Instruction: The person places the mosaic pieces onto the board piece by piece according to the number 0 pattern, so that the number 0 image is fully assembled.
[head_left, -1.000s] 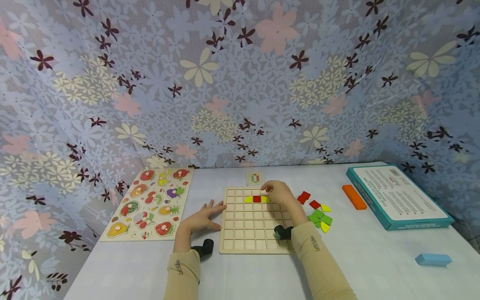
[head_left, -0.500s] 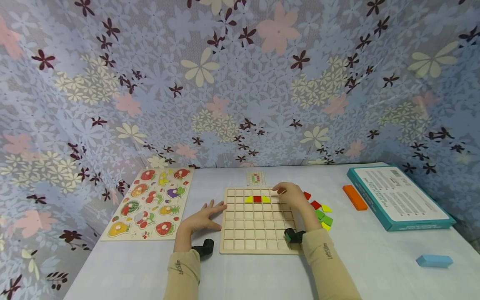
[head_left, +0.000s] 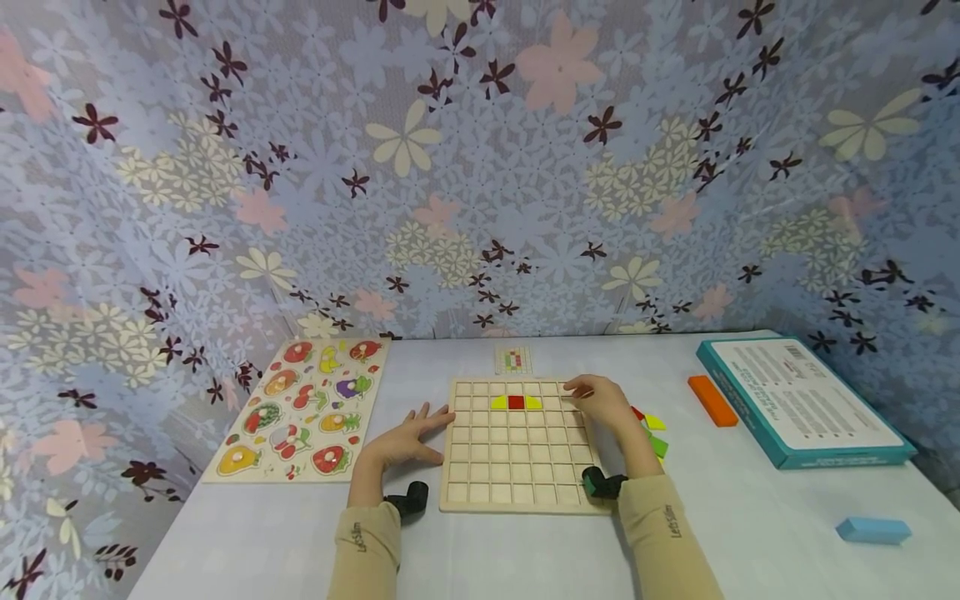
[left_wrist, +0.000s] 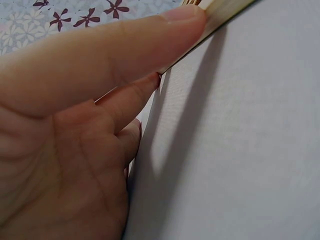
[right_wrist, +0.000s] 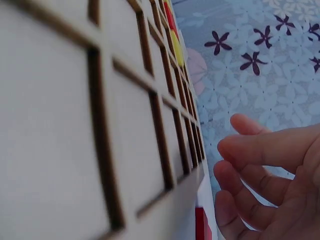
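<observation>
A: Wooden grid board (head_left: pixel 517 450) sits mid-worktop (head_left: pixel 750 517); our left hand (head_left: pixel 405 440) lies flat against its left edge, bracing it.

B: Right hand (head_left: pixel 603 402) hovers at its right edge, fingers (right_wrist: pixel 260 150) loosely curled, empty, near loose pieces (head_left: pixel 654 433).

Up close, the left hand (left_wrist: pixel 60 125) lies flat on the pale tabletop (left_wrist: pixel 240 150), fingers straight. Its thumb (left_wrist: pixel 125 45) reaches out to touch the edge of the wooden board (left_wrist: pixel 225 10). Flowered cloth (left_wrist: pixel 60 20) shows behind the thumb.

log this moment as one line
left hand: steadies grid board edge | right hand: empty, over board's right edge | board: red square between yellow pieces
</observation>
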